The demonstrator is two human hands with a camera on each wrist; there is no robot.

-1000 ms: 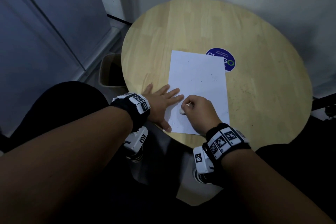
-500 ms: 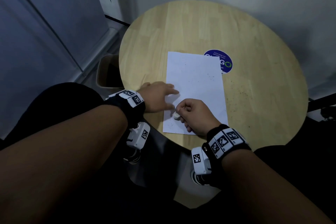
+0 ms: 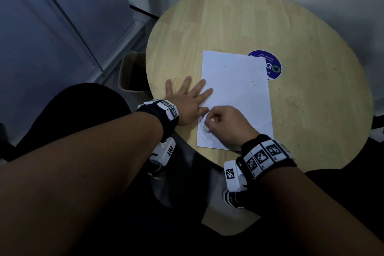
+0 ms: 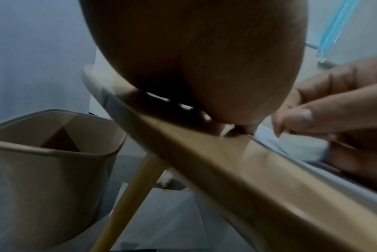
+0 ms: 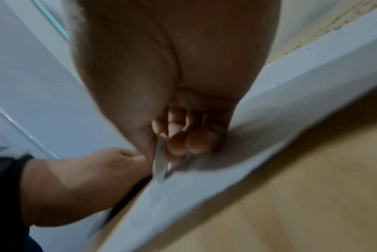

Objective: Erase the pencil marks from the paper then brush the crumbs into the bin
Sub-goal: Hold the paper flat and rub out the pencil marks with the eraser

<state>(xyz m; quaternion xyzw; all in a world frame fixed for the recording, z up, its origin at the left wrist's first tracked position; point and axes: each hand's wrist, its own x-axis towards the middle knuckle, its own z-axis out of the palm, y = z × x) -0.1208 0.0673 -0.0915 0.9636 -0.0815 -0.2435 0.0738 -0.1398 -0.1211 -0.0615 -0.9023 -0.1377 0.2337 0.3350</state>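
A white sheet of paper (image 3: 236, 93) lies on the round wooden table (image 3: 239, 25), with faint pencil marks (image 3: 206, 137) near its front left corner. My right hand (image 3: 225, 123) pinches a small white eraser (image 3: 206, 128) against the paper's lower left part; the eraser (image 5: 160, 162) looks blurred in the right wrist view. My left hand (image 3: 188, 100) lies flat with straight spread fingers, pressing the table and the paper's left edge. Dark crumbs (image 3: 254, 82) dot the sheet. A beige bin (image 3: 129, 72) stands on the floor left of the table, also the bin (image 4: 51, 153) in the left wrist view.
A round blue sticker (image 3: 272, 66) is partly under the paper's far right corner. Dark crumbs (image 3: 293, 100) speckle the table right of the sheet. A wall and a glass partition stand behind and to the left. A wooden table leg (image 4: 129, 196) slants beside the bin.
My left hand has spread flat again on the paper's left edge after curling up half a second ago. My right hand with the eraser keeps shifting over the paper's lower left part.
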